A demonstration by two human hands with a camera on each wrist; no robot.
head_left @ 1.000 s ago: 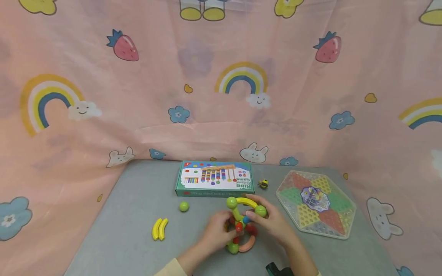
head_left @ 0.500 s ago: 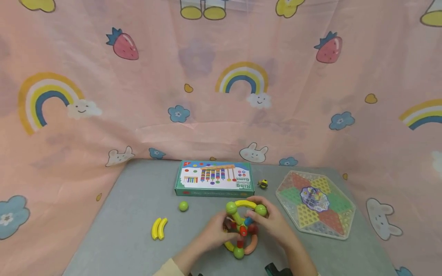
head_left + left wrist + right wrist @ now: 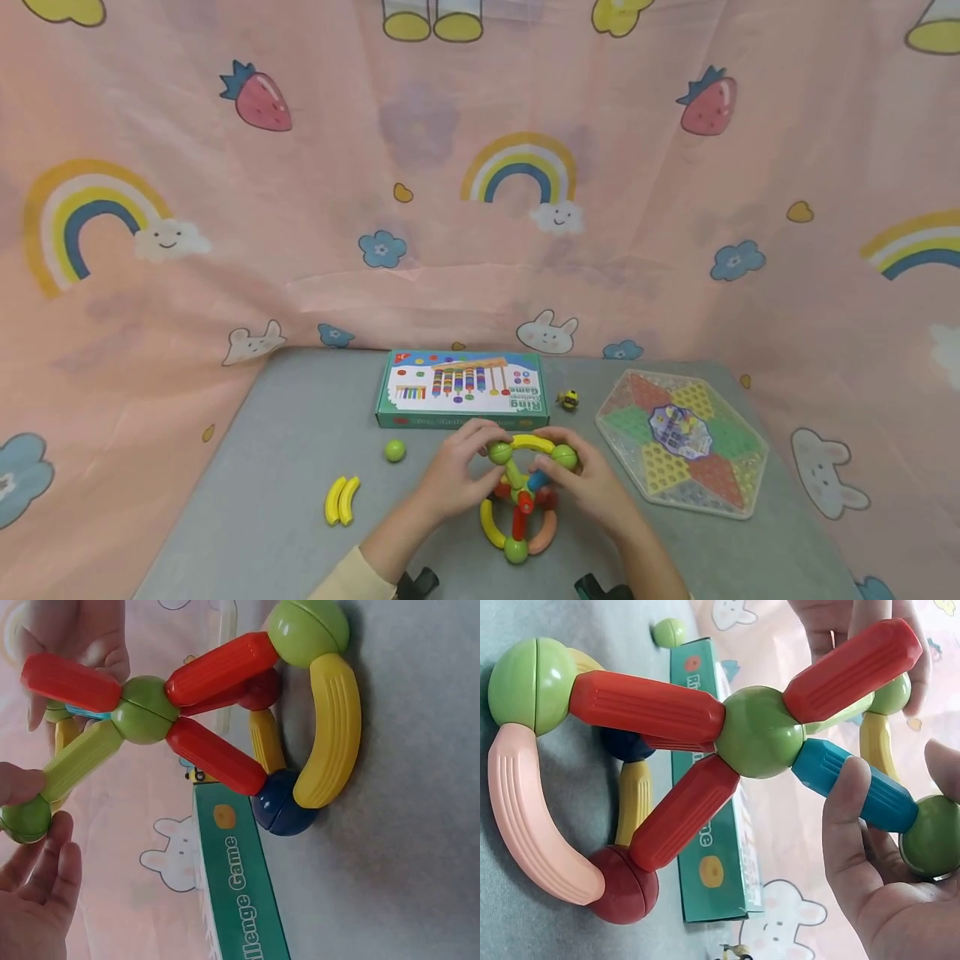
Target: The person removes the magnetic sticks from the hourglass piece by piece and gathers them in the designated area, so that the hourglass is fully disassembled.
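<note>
A ball-and-stick toy model [image 3: 519,521] stands on the table between my hands. From its central green ball [image 3: 759,731], red sticks run down to a base ring of curved yellow and pink sticks. Another red stick [image 3: 855,671] juts freely from that ball. My left hand [image 3: 461,475] pinches a green ball [image 3: 26,819] at the end of a light green stick [image 3: 82,759]. My right hand [image 3: 592,483] holds another green ball [image 3: 931,836], its fingers beside the blue stick [image 3: 855,784]. A curved yellow stick [image 3: 532,442] bridges the two held balls.
Left of the hands lie a loose green ball [image 3: 394,451] and two curved yellow sticks [image 3: 342,501]. Behind stands a Ring Challenge Game box [image 3: 462,392], with a small bee figure [image 3: 568,400] beside it. A hexagonal game board [image 3: 682,442] lies at right.
My left hand has moved up from the model's middle to the upper left green ball. The model has turned slightly, its lower green ball shifting right. My right hand keeps its hold.
</note>
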